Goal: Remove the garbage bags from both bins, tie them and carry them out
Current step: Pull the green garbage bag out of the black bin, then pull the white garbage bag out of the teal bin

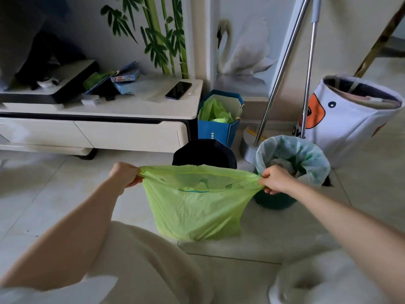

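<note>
- Left hand (pixel 123 174): closed, pinching the left rim of the translucent lime-green plastic garbage bag (pixel 195 207).
- That bag: out of its bin, mouth stretched wide, untied, hanging above the floor tiles.
- Dark round bin (pixel 205 153) behind it: apparently emptied.
- Right hand (pixel 276 179): closed on the right rim.
- Green bin's pale liner bag (pixel 292 159): seated, full; removal, tying, carrying outstanding.

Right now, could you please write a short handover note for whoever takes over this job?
Left hand and right hand each grip one side of the green garbage bag, mouth stretched open, untied.
The black bin behind it shows no liner.
The green bin still has its pale bag, with rubbish inside.
Left: tie this bag, pull and tie the other, carry both out.
</note>
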